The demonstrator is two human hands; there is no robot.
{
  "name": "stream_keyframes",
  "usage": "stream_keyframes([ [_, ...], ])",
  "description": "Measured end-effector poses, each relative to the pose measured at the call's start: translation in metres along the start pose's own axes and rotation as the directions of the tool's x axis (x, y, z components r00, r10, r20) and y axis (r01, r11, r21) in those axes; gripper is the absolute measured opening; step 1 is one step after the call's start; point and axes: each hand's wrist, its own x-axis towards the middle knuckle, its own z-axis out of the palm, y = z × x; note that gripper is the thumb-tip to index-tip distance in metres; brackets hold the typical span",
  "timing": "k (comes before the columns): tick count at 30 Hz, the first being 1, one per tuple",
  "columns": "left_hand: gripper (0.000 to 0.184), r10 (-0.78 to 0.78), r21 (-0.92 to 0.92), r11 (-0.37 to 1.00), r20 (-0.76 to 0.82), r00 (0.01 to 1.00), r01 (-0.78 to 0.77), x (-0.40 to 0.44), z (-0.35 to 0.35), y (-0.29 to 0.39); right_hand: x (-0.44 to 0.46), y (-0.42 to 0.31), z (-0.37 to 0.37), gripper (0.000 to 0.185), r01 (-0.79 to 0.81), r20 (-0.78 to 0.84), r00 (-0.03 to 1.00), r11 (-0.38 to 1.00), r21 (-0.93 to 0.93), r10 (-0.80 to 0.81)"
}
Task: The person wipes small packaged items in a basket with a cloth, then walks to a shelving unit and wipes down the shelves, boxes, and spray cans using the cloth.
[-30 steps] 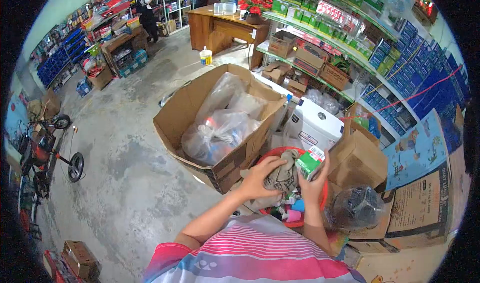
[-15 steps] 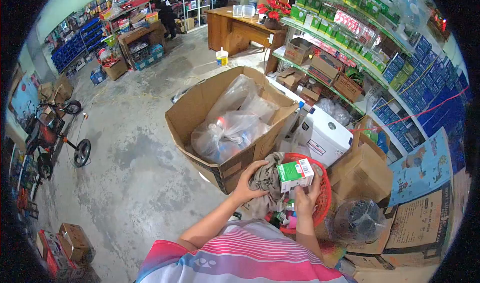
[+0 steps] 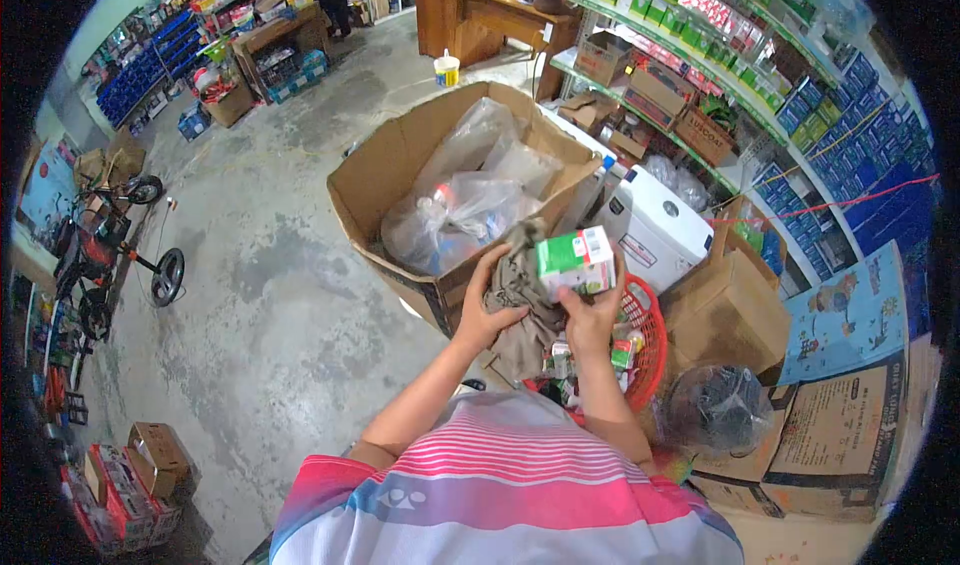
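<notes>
A crumpled grey-brown cloth [image 3: 520,310] is bunched in my left hand [image 3: 482,310], whose fingers wrap around its left side. My right hand [image 3: 597,310] grips a small green and white box [image 3: 575,261] from its right and underside, thumb on the near face. Cloth and box meet side by side in front of me. Just below the right hand is a red plastic basket [image 3: 655,345] holding several small packages, partly covered by my hand and the cloth.
A large open cardboard box [image 3: 375,180] with clear plastic bags [image 3: 460,220] stands ahead. Right of it are a white toilet tank [image 3: 650,227] and a brown carton [image 3: 730,310]. Shelves [image 3: 690,60] of boxed goods line the right wall. A small bike [image 3: 100,255] is at left.
Both hands have risen slightly with the cloth and the box, the box shifting left and up. More of the basket's contents now show below. The camera view has tilted down a little.
</notes>
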Motion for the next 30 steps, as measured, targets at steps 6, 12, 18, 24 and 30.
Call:
stream_keyframes([
  [6, 0.074, 0.005, 0.015, 1.0, 0.022, 1.0, -0.006, 0.006, -0.011, -0.012, 0.007, -0.004, 0.0, 0.08, 0.037, 0.107, 0.994, 0.986, -0.164, -0.019],
  [12, 0.07, -0.115, -0.218, 0.972, -0.136, 0.984, 0.084, 0.021, -0.001, 0.019, 0.012, 0.001, -0.02, 0.092, 0.053, 0.163, 0.986, 0.988, -0.143, -0.029],
  [18, 0.065, 0.129, 0.347, 0.917, 0.209, 0.969, -0.197, 0.034, 0.0, 0.04, 0.01, 0.011, -0.05, 0.096, 0.065, 0.213, 0.972, 0.749, -0.659, 0.103],
  [24, 0.061, -0.018, 0.611, 0.75, 0.402, 0.916, -0.253, 0.046, 0.014, 0.026, -0.009, 0.01, -0.066, 0.088, 0.214, 0.359, 0.925, 0.617, -0.757, 0.12],
  [30, 0.062, -0.076, 0.763, 0.632, 0.234, 0.969, -0.135, 0.041, 0.014, 0.001, -0.025, 0.03, -0.137, 0.072, -0.011, 0.148, 0.974, 0.687, -0.727, 0.172],
])
